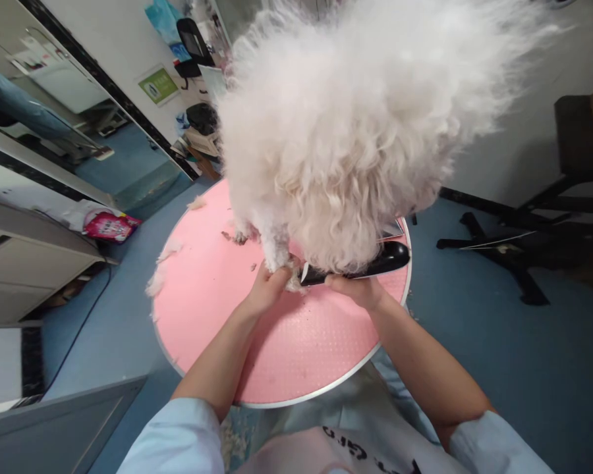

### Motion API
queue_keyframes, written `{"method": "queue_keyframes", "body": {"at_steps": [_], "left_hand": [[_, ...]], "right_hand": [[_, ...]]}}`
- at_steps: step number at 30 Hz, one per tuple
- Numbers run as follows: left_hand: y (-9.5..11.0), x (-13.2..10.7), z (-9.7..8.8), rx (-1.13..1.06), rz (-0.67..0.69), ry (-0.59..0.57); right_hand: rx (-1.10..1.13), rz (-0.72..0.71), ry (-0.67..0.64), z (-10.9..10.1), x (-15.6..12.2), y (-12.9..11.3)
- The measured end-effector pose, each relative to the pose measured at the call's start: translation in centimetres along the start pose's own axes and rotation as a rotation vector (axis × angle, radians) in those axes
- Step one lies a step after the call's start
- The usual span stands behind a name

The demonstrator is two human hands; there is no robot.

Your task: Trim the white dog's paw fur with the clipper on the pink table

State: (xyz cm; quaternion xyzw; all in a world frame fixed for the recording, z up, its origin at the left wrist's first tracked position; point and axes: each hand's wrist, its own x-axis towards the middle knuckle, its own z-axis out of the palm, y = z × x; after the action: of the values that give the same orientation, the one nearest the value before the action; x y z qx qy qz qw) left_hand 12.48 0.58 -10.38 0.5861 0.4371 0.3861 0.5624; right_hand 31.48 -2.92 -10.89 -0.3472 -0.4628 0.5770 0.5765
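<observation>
A fluffy white dog (336, 131) stands on a round pink grooming table (202, 309), its coat filling the upper middle of the view. My left hand (271, 284) is closed around the lower part of one of its legs (275, 249), near the paw. In my right hand (358, 289) is a black hair clipper (388, 259), lying almost level with its pale blade end pointing left at the fur by my left fingers. The dog's hanging coat covers part of the clipper's upper side. Whether the blade touches the fur, I cannot tell.
Loose fur tufts (168, 252) lie along the table's left rim. A pink and white bag (111, 225) rests on the floor by a cabinet (34, 263) at left. The black legs of a stand (514, 263) spread over the blue floor at right. A mirror (89, 125) stands behind left.
</observation>
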Motion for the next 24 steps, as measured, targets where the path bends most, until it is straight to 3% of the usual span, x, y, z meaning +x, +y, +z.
{"method": "queue_keyframes", "body": {"at_steps": [4,7,12,17,21,24], "left_hand": [[-0.1,-0.1,-0.2,0.033,0.000,-0.011],[-0.2,-0.2,-0.2,0.024,-0.036,-0.066],[-0.4,-0.3,0.1,-0.073,-0.093,-0.038],[-0.3,-0.4,0.5,-0.153,-0.128,-0.053],[-0.3,-0.5,0.6,-0.167,-0.101,-0.030],[-0.2,-0.5,0.6,-0.184,-0.105,-0.098]], "right_hand": [[-0.092,0.098,-0.140,0.2,1.1,-0.7],[0.012,0.101,-0.087,0.0,1.6,-0.3],[0.169,0.012,0.111,-0.8,0.8,1.1],[0.123,0.030,-0.048,-1.5,0.2,1.0],[0.179,0.011,0.060,-1.7,0.3,0.8],[0.179,0.048,0.027,-1.5,0.4,0.7]]}}
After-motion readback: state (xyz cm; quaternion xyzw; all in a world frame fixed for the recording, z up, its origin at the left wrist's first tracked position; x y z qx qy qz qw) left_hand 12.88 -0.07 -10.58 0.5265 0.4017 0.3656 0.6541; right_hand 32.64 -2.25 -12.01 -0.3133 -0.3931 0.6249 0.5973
